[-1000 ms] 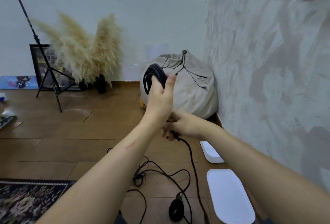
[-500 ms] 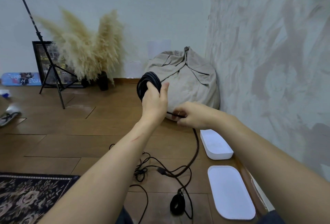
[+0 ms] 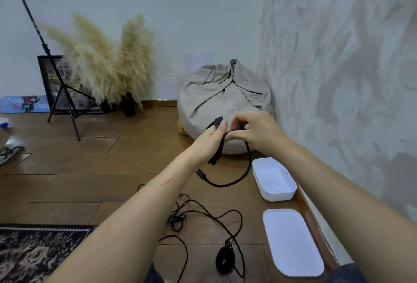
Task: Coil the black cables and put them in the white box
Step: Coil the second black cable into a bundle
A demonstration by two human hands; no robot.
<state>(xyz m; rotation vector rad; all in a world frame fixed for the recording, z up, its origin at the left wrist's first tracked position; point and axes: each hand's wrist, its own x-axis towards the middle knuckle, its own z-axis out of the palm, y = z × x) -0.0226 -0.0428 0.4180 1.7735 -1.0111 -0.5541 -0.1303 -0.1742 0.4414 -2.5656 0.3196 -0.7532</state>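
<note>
My left hand point(image 3: 208, 139) grips a black coiled cable point(image 3: 217, 147), whose loops hang below the fist. My right hand point(image 3: 252, 132) pinches the same cable's free end close to the left thumb. From there the tail point(image 3: 247, 170) curves down and left to a plug point(image 3: 200, 174) hanging above the floor. The open white box point(image 3: 274, 179) sits on the floor just right of the tail, below my right wrist. Its white lid point(image 3: 293, 242) lies nearer to me. More loose black cables point(image 3: 203, 217) and a small black coil point(image 3: 224, 258) lie on the wooden floor.
A beige bean bag point(image 3: 223, 100) fills the corner behind my hands. The textured wall runs along the right. At the left stand a tripod point(image 3: 61, 93), pampas grass in dark vases point(image 3: 108, 66) and a framed picture. A patterned rug point(image 3: 38, 253) lies at the lower left.
Both hands have dropped lower and the view has tilted down. The long tail is off the floor, with its plug now hanging free. My right hand moved up beside the left thumb.
</note>
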